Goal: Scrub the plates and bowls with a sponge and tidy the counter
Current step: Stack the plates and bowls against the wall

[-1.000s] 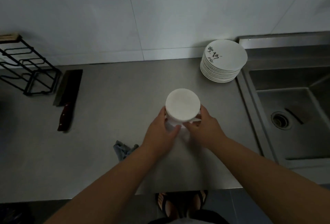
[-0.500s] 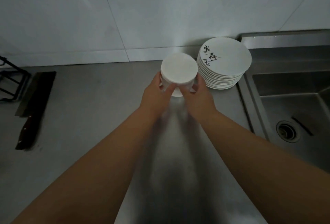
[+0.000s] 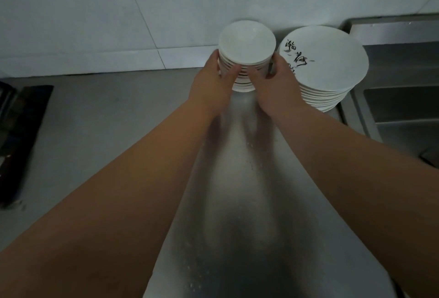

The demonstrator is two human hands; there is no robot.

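Here we are clamping left hand (image 3: 213, 83) and right hand (image 3: 278, 87) around stacked white ceramic bowls (image 3: 247, 42), nine o'clock of stacked white plates (image 3: 330, 60).

Bare forearms (image 3: 133, 179), left hand (image 3: 211, 86), right hand (image 3: 278, 88)

Both hands (image 3: 211, 83) moved the bowl stack (image 3: 245, 50) beside the plates (image 3: 332, 64).

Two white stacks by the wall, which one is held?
The bowl stack, left one: left hand and right hand grip its sides. The plate stack is wider, with black writing on top.
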